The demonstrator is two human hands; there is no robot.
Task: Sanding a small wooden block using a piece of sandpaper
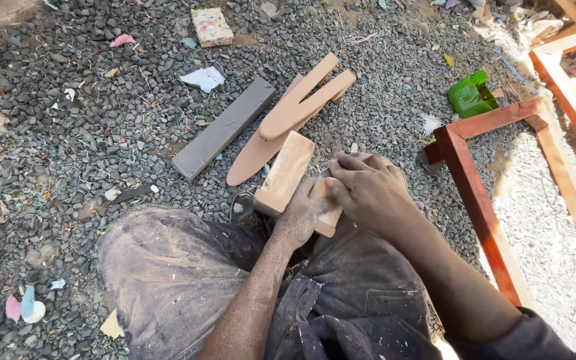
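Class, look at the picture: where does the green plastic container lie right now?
In the head view, the green plastic container lies on the gravel at upper right, just beyond the corner of the reddish wooden frame, well apart from both hands.

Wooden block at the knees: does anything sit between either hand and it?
Nothing visible does. Both hands are already on the wooden block: the left hand grips its near end from below, and the right hand presses on its right edge. The cut wooden shapes lie beyond it on the gravel.
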